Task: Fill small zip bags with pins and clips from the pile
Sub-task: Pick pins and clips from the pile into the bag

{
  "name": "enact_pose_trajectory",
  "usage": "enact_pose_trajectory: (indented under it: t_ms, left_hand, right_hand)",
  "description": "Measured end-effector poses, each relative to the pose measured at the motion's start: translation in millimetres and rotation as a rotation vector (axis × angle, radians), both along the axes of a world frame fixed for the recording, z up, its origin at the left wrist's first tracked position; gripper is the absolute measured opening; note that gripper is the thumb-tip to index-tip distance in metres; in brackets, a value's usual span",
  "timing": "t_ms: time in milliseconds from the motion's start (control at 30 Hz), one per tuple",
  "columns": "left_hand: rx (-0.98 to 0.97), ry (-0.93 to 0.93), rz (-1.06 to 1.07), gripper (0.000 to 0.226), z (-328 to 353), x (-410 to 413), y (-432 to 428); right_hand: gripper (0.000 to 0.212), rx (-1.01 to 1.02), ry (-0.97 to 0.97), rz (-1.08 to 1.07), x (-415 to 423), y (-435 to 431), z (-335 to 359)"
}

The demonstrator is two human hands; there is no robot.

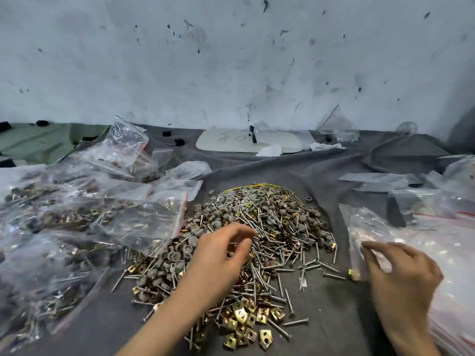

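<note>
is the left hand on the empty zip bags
No, the left hand is over the pile of pins and clips; the right hand touches the empty zip bags.

**Stained wall (231,60), draped worktop (334,317)**

The pale grey-white wall, flecked with dark marks and scuffs, rises right behind the worktop's far edge. A creased grey cloth (347,163) covers the worktop. At the far left corner a green cloth (33,142) shows. A flat white board (231,143) with handwriting lies mid-way along the far edge. The light is soft and even.
</note>
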State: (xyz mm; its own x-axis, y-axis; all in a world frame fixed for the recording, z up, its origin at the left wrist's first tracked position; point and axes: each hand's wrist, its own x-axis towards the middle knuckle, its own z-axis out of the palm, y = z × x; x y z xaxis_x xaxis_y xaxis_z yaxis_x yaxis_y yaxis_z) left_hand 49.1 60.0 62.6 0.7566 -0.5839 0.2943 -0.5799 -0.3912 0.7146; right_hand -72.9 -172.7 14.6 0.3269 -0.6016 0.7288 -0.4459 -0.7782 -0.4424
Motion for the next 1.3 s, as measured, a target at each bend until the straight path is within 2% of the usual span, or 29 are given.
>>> enact_pose_trajectory:
  t_ms: [33,133,167,233,267,433,600,700,800,900,1000,1100,1200,1300]
  left_hand:
    - [-0.048,0.128,-0.066,0.019,0,-12,-11]
    - [-0.230,0.651,-0.233,0.056,-5,-42,-42]
    - [-0.283,0.735,-0.243,0.052,-9,-48,-49]
    - [-0.339,0.732,-0.183,0.026,-15,-55,-56]
    - [-0.366,0.749,-0.158,0.020,-18,-56,-55]
    - [-0.482,0.967,-0.065,0.016,-22,-55,-41]
    - [-0.233,0.980,-0.198,0.018,-30,-53,-20]
    - [-0.225,1.039,-0.229,0.024,-25,-53,-13]
    - [-0.161,0.904,-0.296,0.030,-21,-54,-11]
    - [-0.058,0.765,-0.320,0.036,-17,-54,-11]
    - [-0.028,0.655,-0.305,0.013,-13,-53,-12]
    - [-0.003,0.605,-0.356,0.013,-11,-53,-9]
    - [0.049,0.576,-0.374,0.033,-12,-52,-7]
    - [0.029,0.569,-0.397,0.033,-9,-52,-6]
  right_hand:
    - [0.010,-0.067,-0.072,0.035,0,9,6]
    - [0.014,-0.241,-0.144,0.138,2,42,17]
    - [0.015,-0.267,-0.152,0.167,2,54,18]
    - [0.016,-0.266,-0.165,0.223,2,70,16]
    - [0.016,-0.249,-0.167,0.246,2,73,13]
    - [0.019,-0.126,-0.147,0.305,-2,77,0]
    - [0.022,0.028,-0.154,0.377,-7,83,3]
    - [0.020,0.222,-0.159,0.543,-17,95,12]
    - [0.011,0.363,-0.010,0.644,-23,104,14]
    - [0.030,0.507,0.054,0.633,-25,104,14]
    - [0.032,0.584,0.082,0.618,-24,105,18]
    - [0.029,0.614,0.115,0.679,-24,108,25]
    - [0.035,0.636,0.135,0.759,-26,107,29]
    - [0.038,0.753,0.122,0.826,-27,106,29]
